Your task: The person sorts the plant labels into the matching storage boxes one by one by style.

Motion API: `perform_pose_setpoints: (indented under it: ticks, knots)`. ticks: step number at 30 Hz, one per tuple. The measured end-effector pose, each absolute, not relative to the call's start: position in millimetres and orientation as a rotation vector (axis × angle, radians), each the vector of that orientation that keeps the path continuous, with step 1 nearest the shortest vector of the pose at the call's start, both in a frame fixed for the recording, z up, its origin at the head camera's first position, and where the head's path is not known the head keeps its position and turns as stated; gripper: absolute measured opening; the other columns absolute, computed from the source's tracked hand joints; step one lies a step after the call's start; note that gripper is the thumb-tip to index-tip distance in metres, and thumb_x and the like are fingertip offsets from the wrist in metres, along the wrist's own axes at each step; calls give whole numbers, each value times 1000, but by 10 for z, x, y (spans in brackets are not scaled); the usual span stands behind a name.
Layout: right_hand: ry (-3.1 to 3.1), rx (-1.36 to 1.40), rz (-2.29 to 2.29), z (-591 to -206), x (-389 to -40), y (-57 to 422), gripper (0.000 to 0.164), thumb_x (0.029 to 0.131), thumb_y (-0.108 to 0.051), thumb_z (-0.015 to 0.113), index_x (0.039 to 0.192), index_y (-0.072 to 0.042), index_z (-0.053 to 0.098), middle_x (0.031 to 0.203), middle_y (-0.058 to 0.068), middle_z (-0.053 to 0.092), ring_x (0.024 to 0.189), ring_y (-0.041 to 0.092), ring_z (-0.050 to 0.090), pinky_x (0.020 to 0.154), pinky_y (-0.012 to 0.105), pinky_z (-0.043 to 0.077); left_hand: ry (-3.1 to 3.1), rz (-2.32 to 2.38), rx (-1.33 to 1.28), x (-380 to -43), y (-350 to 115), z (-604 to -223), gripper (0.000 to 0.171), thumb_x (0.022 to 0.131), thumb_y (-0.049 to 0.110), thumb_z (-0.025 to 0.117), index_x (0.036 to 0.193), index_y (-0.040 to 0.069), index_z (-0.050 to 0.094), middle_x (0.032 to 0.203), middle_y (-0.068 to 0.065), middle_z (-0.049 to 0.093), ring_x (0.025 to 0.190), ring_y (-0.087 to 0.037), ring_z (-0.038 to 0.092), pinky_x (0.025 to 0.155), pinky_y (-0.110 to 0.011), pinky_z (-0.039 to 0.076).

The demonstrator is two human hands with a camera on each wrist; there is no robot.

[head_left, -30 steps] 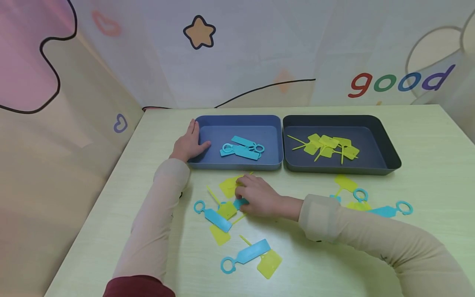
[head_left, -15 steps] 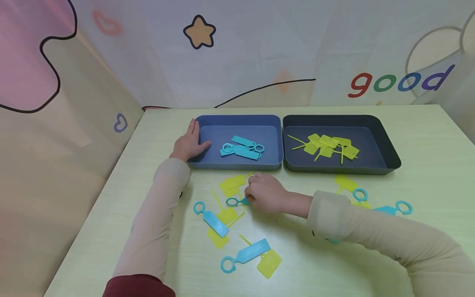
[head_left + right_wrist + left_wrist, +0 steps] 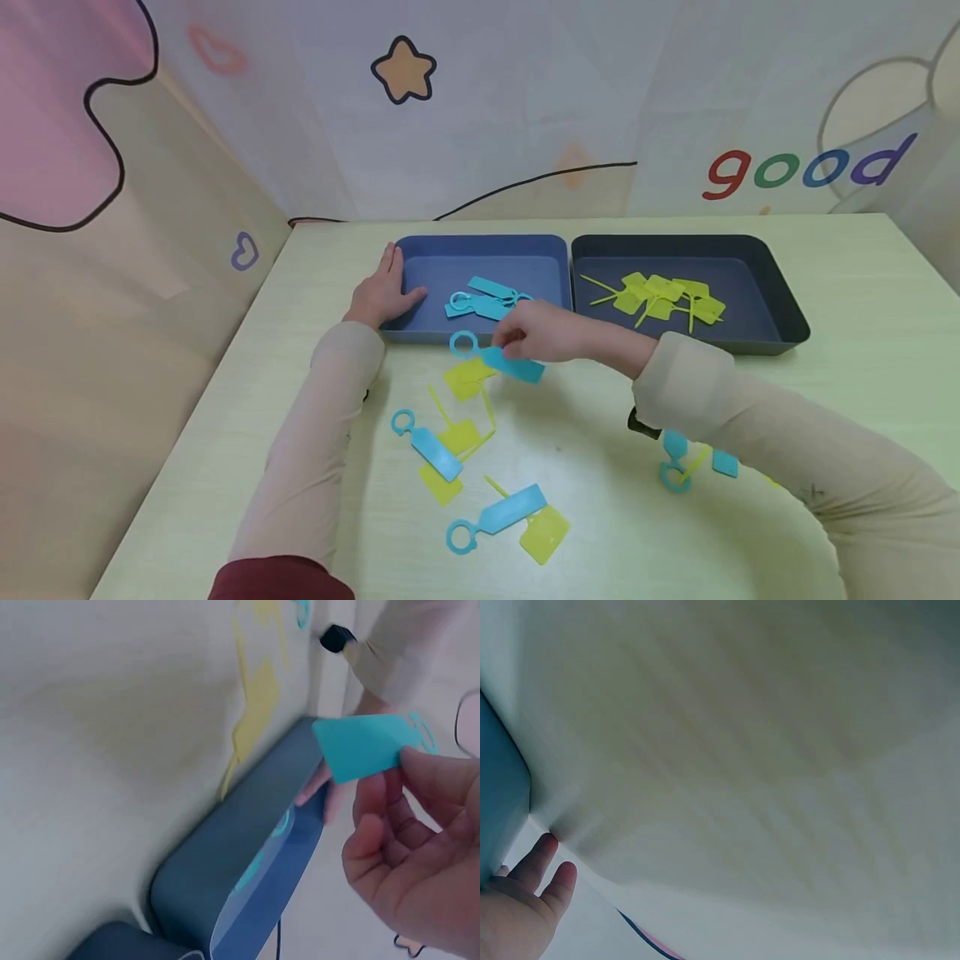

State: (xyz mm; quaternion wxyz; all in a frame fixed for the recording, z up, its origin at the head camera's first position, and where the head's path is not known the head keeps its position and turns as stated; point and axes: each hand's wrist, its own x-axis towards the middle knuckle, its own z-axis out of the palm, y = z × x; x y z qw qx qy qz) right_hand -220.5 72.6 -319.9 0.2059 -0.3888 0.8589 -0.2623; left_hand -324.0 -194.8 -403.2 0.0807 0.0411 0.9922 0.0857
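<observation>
Between thumb and fingers my right hand (image 3: 546, 331) pinches a blue tag with a ring end (image 3: 517, 367), held up over the front rim of the blue tray (image 3: 427, 336). In the right wrist view the tag's flat blade (image 3: 360, 746) points away from the fingertips. At the tray's left end my left hand (image 3: 380, 290) rests on the rim, fingers straight and thumb reaching inside. The left wrist view catches only part of the left hand (image 3: 525, 907) beside the tray wall. Several blue ring tags (image 3: 480, 305) lie inside that tray, partly covered by my right hand.
A dark tray (image 3: 765, 333) holding several yellow tags (image 3: 660, 296) adjoins on the right. Loose yellow tags (image 3: 459, 435) and blue tags (image 3: 437, 454) lie in front of the blue tray. More tags (image 3: 675, 475) are partly hidden under my right forearm. A printed cloth backs the table.
My right hand has picked a blue tag out of the scattered pile and lifted it toward the blue tray. Nearby tags shifted slightly. The left hand has stayed put.
</observation>
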Motion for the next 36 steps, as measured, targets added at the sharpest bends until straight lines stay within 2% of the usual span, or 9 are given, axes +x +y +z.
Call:
perform_pose_setpoints:
  ticks: [8, 18, 28, 36]
  knots:
    - [2266, -608, -1226, -3190, -2514, 784, 17, 90, -6, 47, 100, 2, 57, 72, 2, 50, 68, 21, 46, 64, 31, 42, 2954, 267, 106, -3249, -1950, -4044, 86, 86, 52, 40, 142, 4, -6, 149, -9, -13, 120, -36, 41, 91, -44, 40]
    - [2298, -185, -1460, -3493, -2832, 777, 20, 93, -9, 41, 105, 3, 50, 79, 5, 45, 70, 20, 45, 67, 29, 44, 2957, 284, 100, -3277, -1965, -4076, 88, 85, 53, 42, 142, 5, -5, 149, -9, -12, 122, -36, 39, 93, -45, 39]
    - [2350, 115, -1518, -3862, -2956, 634, 7, 87, -6, 52, 90, 0, 52, 76, 6, 46, 57, 13, 46, 53, 21, 43, 2960, 274, 103, -3261, -1957, -4062, 88, 85, 52, 42, 142, 4, -5, 149, -9, -12, 121, -35, 40, 90, -44, 41]
    - [2403, 260, -1484, -3971, -2984, 571, 12, 84, -6, 57, 93, 2, 59, 79, 8, 53, 55, 13, 49, 51, 20, 45, 2958, 278, 97, -3253, -1946, -4042, 87, 85, 53, 42, 142, 5, -4, 149, -9, -12, 121, -35, 40, 92, -44, 40]
